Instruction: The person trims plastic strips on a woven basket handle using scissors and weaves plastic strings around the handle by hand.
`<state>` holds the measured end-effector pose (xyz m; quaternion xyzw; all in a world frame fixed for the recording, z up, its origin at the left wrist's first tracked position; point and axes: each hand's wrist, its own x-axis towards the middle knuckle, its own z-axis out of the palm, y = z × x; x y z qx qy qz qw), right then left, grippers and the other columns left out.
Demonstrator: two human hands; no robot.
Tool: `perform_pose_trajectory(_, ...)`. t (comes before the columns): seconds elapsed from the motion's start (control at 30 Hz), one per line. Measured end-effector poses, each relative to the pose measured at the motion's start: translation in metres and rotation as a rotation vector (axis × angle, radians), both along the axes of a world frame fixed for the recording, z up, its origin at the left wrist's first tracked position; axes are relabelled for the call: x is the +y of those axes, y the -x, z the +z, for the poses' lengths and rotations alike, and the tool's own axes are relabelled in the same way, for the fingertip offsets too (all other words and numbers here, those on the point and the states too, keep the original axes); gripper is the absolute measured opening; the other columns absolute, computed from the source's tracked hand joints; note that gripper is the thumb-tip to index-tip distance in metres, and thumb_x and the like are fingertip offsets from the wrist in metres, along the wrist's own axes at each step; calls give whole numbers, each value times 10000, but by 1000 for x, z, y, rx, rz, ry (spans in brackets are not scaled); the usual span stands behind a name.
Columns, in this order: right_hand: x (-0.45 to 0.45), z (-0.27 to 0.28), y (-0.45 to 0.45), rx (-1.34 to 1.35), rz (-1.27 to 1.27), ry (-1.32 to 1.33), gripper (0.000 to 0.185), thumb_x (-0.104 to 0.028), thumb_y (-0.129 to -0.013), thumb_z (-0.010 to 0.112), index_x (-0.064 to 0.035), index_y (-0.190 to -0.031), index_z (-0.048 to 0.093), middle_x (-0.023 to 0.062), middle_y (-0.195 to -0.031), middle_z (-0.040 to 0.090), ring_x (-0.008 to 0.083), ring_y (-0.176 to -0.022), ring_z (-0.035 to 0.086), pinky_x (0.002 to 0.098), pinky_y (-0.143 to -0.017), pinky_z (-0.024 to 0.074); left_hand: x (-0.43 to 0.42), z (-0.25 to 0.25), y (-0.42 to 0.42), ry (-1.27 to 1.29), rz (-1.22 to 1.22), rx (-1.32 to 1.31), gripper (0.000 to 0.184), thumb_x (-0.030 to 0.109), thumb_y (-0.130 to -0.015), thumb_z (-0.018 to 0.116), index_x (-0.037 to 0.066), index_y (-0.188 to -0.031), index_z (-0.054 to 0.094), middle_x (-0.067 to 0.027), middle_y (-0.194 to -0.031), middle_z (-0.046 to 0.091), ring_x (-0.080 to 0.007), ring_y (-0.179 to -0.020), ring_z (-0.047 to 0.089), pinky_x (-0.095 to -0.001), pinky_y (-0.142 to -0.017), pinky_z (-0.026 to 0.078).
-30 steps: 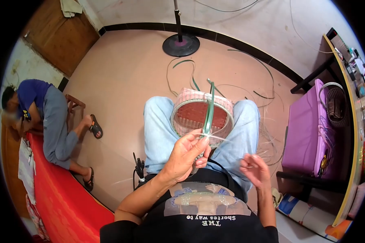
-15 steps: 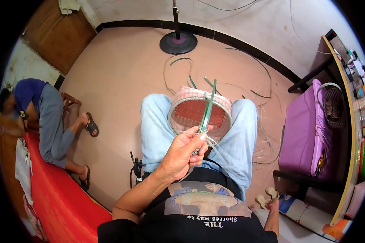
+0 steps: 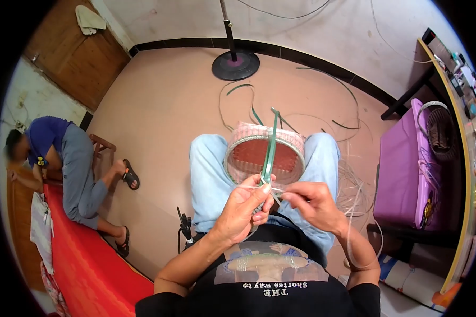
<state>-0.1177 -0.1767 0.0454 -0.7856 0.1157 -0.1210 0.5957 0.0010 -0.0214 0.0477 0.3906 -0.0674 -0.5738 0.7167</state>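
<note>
A woven pink-and-white basket [image 3: 238,130] with a pale braided rim and a reddish inside is between my knees. My left hand [image 3: 244,209] is closed in front of it, its thumb and fingers pinching long green strips [image 3: 270,153] that stick up across the basket's opening. Beside it, my right hand [image 3: 316,207] is closed in a pinch on a thin translucent strip [image 3: 281,188], which runs to the bundle at my left fingertips. The strip's loose length [image 3: 382,243] loops past my right forearm. Part of the bundle lies hidden under my left fingers.
Loose strips [image 3: 354,179] lie on the floor at right, near a purple box [image 3: 402,164] and a cluttered table [image 3: 443,74]. A round black stand base [image 3: 236,65] is ahead. Another person [image 3: 79,158] bends beside a red-covered surface [image 3: 90,264] at left.
My right hand has come up from low at the right to beside my left hand and now pinches the translucent strip. My left hand keeps its hold on the green strips.
</note>
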Motion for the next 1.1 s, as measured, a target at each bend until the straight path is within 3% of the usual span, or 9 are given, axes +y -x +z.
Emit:
perform_pose_trajectory(0.27, -136, -211, 278, 490, -1048, -55, 286, -209, -843, 575, -39, -617, 529, 1, -508, 458, 86, -431, 439, 240, -397, 339, 3, 0, -4, 33, -65, 76, 408, 205, -971, 481, 72, -1342, 376, -15, -702, 473, -61, -496, 346, -194, -472, 312)
perform_pose_trajectory(0.33, -144, -302, 444, 1109, -968, 697, 364, -328, -781, 601, 25, -697, 605, 186, -592, 608, 340, -571, 612, 453, -532, 461, 4, -2, -7, 42, -73, 59, 410, 203, -970, 481, 80, -1346, 375, -21, -703, 482, -65, -496, 356, -197, -469, 317)
perform_pose_trajectory(0.4, -95, -330, 549, 1362, -1068, 461, 400, -333, -710, 718, 41, -841, 662, 239, -813, 651, 395, -822, 637, 442, -722, 508, 4, -2, -7, 41, -73, 55, 416, 200, -969, 481, 89, -1353, 368, -27, -701, 490, -70, -495, 365, -199, -465, 321)
perform_pose_trajectory(0.43, -74, -288, 517, 1673, -827, 124, 438, -296, -645, 752, 25, -923, 645, 245, -907, 638, 367, -892, 630, 431, -767, 508, 4, -1, -7, 36, -72, 58, 422, 198, -968, 481, 93, -1359, 362, -31, -699, 493, -72, -495, 370, -201, -464, 322)
perform_pose_trajectory(0.5, -86, -275, 492, 1699, -532, 211, 512, -247, -625, 760, 11, -1041, 609, 255, -1049, 605, 361, -1007, 595, 427, -844, 494, 2, 0, -6, 33, -59, 50, 433, 191, -967, 478, 100, -1370, 349, -38, -696, 498, -76, -494, 378, -203, -459, 326)
perform_pose_trajectory(0.63, -95, -160, 276, 756, -724, 812, 186, -160, -844, 574, 19, -883, 606, 219, -873, 621, 434, -791, 567, 475, -699, 461, -1, 3, -6, 32, -77, 18, 451, 177, -969, 466, 103, -1390, 320, -47, -691, 500, -82, -489, 384, -208, -451, 328)
perform_pose_trajectory(0.73, -75, -58, 116, 140, -683, 156, 210, -154, -893, 571, 43, -822, 583, 26, -679, 541, 90, -621, 504, 240, -569, 419, -1, 3, -6, 44, -80, -1, 436, 169, -968, 467, 95, -1377, 334, -53, -718, 510, -89, -519, 412, -221, -475, 359)
perform_pose_trajectory(0.87, -29, -2, 9, 80, -173, -541, 195, -191, -902, 600, 4, -904, 618, 34, -715, 599, 78, -597, 542, 214, -507, 432, -2, 2, -6, 17, -62, -80, 425, 180, -960, 493, 65, -1347, 363, -50, -785, 525, -108, -608, 496, -251, -547, 436)
perform_pose_trajectory(1.1, -11, 2, -37, 220, 5, -732, 207, -191, -898, 614, 0, -820, 606, 43, -688, 598, 75, -519, 513, 204, -429, 368, -4, -6, -29, 17, -68, -92, 371, 209, -953, 508, 9, -1262, 462, -85, -963, 618, -138, -810, 602, -270, -732, 514)
